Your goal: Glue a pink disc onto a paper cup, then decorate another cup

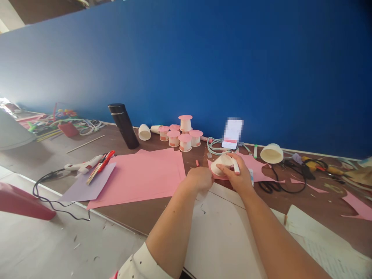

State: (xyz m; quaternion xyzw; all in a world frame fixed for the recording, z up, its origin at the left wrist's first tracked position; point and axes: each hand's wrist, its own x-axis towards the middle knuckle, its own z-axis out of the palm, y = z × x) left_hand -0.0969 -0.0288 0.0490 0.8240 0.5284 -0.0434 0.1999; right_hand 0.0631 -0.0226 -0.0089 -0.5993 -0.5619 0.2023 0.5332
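My right hand (240, 174) is closed around a white paper cup (222, 164), which stands mouth down on a piece of pink paper (255, 168). Between the same hand's fingers is a white marker-like stick (235, 166). My left hand (200, 179) is curled at the near left edge of that paper, beside the cup; its fingertips are blurred and partly hidden. Just beyond it lies a small red cap-like piece (197, 163). Farther back, several paper cups topped with pink discs (185, 142) stand grouped, one raised above the others.
Left lie large pink sheets (148, 174), a lilac sheet (95, 182), a red cutter (101, 166) and a corded glue gun (84, 164). A black bottle (123, 126) stands behind. A phone (232, 133) leans at the blue partition (186, 62). Right are a loose cup (271, 154) and cables (290, 176).
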